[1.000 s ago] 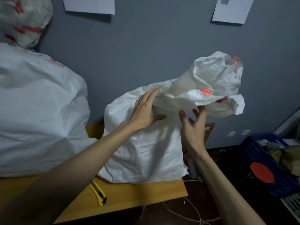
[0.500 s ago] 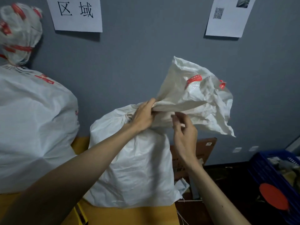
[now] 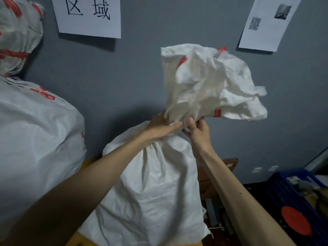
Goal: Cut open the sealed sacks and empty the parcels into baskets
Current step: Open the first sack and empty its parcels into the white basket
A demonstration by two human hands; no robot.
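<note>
Head view centres on the white woven sack (image 3: 150,192), which stands upright at the right end of the yellow desk (image 3: 79,241), its body full and rounded below a gathered neck. Above the neck the loose top (image 3: 209,82) flares up, crumpled, with scraps of red tape on it. The left hand (image 3: 163,129) wraps its fingers round the neck from the left. The right hand (image 3: 199,134) pinches the same bunched cloth from the right, fingers curled into the folds. The cloth looks thin, soft and a little slick (likely woven plastic), so a flat grip on the side would probably slide. The bunched neck is the sound place to hold, and the bulging body suggests weight that wants a hand under the base. A second sack (image 3: 35,139), tied and taped, sits just to the left. The blue basket (image 3: 280,192) stands low at the right, well apart.
</note>
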